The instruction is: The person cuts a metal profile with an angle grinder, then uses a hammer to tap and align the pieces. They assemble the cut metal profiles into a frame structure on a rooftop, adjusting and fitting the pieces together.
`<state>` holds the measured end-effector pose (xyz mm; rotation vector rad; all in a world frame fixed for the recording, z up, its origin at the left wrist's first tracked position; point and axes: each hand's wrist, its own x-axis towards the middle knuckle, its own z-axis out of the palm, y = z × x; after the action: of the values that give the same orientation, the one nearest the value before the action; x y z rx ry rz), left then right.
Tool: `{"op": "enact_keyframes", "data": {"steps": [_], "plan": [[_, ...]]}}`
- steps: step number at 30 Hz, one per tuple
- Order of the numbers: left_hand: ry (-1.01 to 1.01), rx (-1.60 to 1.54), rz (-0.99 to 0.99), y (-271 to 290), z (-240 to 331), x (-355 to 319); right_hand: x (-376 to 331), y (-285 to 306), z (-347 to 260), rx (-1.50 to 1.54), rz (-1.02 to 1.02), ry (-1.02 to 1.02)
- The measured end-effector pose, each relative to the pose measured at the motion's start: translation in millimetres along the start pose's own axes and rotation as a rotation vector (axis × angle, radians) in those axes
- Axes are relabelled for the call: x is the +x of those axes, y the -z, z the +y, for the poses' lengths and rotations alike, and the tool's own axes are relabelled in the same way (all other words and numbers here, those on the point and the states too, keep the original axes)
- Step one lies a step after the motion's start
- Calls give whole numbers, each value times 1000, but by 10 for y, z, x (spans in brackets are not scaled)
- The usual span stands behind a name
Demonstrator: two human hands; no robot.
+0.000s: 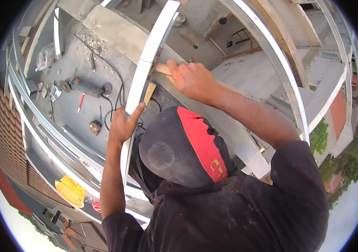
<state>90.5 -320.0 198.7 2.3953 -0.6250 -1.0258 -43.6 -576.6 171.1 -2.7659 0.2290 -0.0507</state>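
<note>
A person in a dark shirt and black-and-red head cover point(183, 147) fills the near middle. A long white metal channel point(145, 71) runs from near to far. The left hand point(122, 124) wraps its fingers around the channel's edge. The right hand point(191, 77) closes on a wooden handle point(162, 68) just right of the channel. Far left, an angle grinder point(84, 87) lies on the concrete slab point(78, 54).

Bright daylight, soft shadows, sharp centre, strong fisheye bending toward black rim.
</note>
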Motion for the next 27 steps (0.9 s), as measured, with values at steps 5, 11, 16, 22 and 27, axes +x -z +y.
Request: {"op": "enact_keyframes", "data": {"steps": [5,11,16,22,27], "plan": [[33,-1,5,-18,16,-27,-51,50,-132,31,52,-56],[50,11,-20,-2,72,-31,-2,-32,32,-17,18,-18],[64,-20,3,-39,83,-57,-85,69,-130,10,85,-38],[1,-54,-17,-8,24,-39,-7,-11,-5,3,7,-49],[12,-32,-15,-60,-69,-24,-98,148,-131,68,-79,-105]]}}
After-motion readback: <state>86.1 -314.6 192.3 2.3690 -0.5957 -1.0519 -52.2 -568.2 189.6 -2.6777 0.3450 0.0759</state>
